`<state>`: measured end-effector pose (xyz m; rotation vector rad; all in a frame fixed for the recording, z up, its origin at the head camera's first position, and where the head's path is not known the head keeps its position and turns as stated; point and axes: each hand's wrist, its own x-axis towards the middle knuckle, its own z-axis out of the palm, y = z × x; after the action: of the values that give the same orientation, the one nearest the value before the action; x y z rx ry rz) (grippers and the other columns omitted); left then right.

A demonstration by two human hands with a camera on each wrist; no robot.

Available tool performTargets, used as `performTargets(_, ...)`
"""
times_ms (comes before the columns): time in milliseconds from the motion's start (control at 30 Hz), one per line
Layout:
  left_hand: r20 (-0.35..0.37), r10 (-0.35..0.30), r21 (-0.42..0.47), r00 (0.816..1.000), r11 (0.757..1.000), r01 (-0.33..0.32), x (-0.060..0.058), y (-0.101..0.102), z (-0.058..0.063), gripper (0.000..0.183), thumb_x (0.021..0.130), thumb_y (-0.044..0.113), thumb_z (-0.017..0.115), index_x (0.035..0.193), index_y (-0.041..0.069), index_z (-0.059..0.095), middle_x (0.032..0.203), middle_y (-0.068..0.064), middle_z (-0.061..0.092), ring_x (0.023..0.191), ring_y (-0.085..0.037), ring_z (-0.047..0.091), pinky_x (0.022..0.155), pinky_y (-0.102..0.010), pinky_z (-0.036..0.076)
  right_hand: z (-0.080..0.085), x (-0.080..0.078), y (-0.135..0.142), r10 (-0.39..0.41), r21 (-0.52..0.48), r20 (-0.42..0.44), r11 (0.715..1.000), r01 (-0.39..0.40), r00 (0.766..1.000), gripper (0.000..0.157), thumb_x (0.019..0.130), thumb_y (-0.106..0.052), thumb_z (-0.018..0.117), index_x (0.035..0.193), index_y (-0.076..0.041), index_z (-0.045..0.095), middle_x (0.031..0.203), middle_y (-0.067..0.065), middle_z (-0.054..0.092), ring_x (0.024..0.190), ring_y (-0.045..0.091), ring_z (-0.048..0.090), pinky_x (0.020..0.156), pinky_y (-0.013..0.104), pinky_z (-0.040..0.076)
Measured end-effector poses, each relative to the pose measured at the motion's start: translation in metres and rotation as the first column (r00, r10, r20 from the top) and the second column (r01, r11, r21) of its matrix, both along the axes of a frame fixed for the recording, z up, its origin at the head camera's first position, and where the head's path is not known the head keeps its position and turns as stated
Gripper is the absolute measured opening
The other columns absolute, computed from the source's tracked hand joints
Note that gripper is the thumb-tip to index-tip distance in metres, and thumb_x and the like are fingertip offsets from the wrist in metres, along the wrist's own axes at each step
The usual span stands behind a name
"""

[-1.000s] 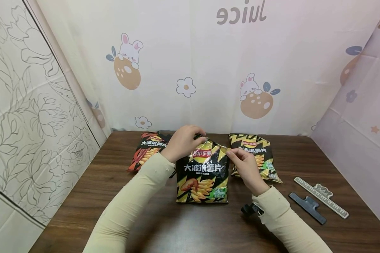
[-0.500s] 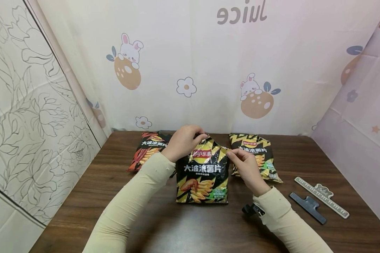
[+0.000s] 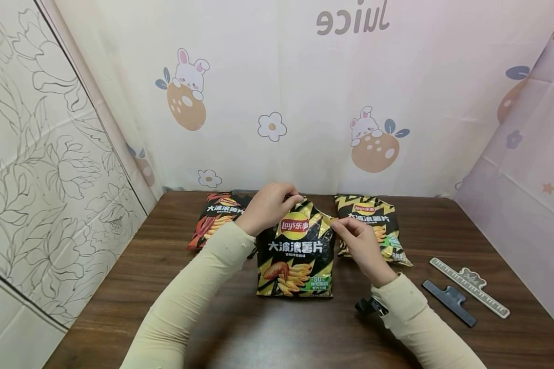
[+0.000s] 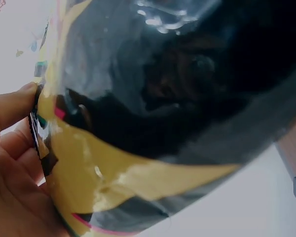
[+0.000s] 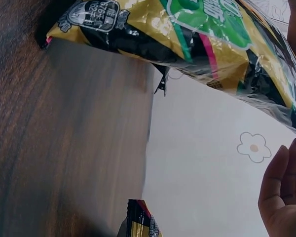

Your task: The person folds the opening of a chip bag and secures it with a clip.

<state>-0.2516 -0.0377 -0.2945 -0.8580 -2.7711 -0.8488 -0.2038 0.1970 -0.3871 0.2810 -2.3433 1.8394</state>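
Note:
In the head view a black and yellow Lay's potato chip bag (image 3: 295, 264) stands upright on its bottom edge at the middle of the table. My left hand (image 3: 266, 209) grips its top left corner, with the thumb in front. The top right corner is pinched between thumb and index finger of my right hand (image 3: 362, 250). In the left wrist view, the left hand (image 4: 12, 153) holds the crimped edge of the bag (image 4: 138, 182). The right wrist view shows the right hand (image 5: 283, 197) at a bag corner, fingertips partly cut off by the frame.
Behind to the left lies a red and black chip bag (image 3: 212, 220), partly covered by the left arm. A yellow and black chip bag (image 3: 374, 230) lies back right. A black clip (image 3: 449, 302) and a cream clip (image 3: 471, 287) lie right on the wooden table (image 3: 143, 287).
The right hand has shifted very slightly right with the bag's corner. The shine on the bag's upper front has lessened around the logo. The left hand has stayed nearly still.

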Motion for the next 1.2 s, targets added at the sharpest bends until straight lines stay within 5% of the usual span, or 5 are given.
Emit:
performTargets(367,0.098,-0.05,0.081,0.994,0.996,0.042,-0.001,-0.005,0.002,0.022,0.101,0.031,0.054,0.092,0.016,0.068,0.074,0.0,0.058,0.059,-0.013,0.043,0.06,-0.027,0.037,0.001,0.0,0.001,-0.002,0.0,-0.003,1.0,0.002,1.0,0.037,0.098,-0.031,0.06,0.106,0.004,0.068,0.084,-0.008,0.063,0.078,0.014,0.058,0.071,0.025,0.051)
performTargets(800,0.079,-0.094,0.081,0.992,0.993,0.087,-0.001,-0.009,0.007,0.018,0.1,0.024,0.057,0.097,0.013,0.071,0.085,0.001,0.068,0.061,-0.012,0.047,0.063,-0.027,0.041,0.002,-0.001,0.001,0.009,0.009,0.007,1.0,-0.009,1.0,0.035,0.095,-0.03,0.065,0.108,0.002,0.069,0.089,-0.013,0.068,0.082,0.011,0.062,0.073,0.023,0.051)
performTargets(1200,0.051,-0.12,0.06,0.992,0.991,0.117,-0.003,-0.014,0.007,0.019,0.1,0.019,0.057,0.106,0.01,0.073,0.102,-0.003,0.073,0.069,-0.01,0.056,0.068,-0.027,0.047,-0.001,-0.001,0.001,-0.015,0.024,-0.085,1.0,0.017,0.996,0.028,0.095,-0.024,0.066,0.103,0.002,0.073,0.087,-0.017,0.071,0.081,0.013,0.065,0.071,0.023,0.053)
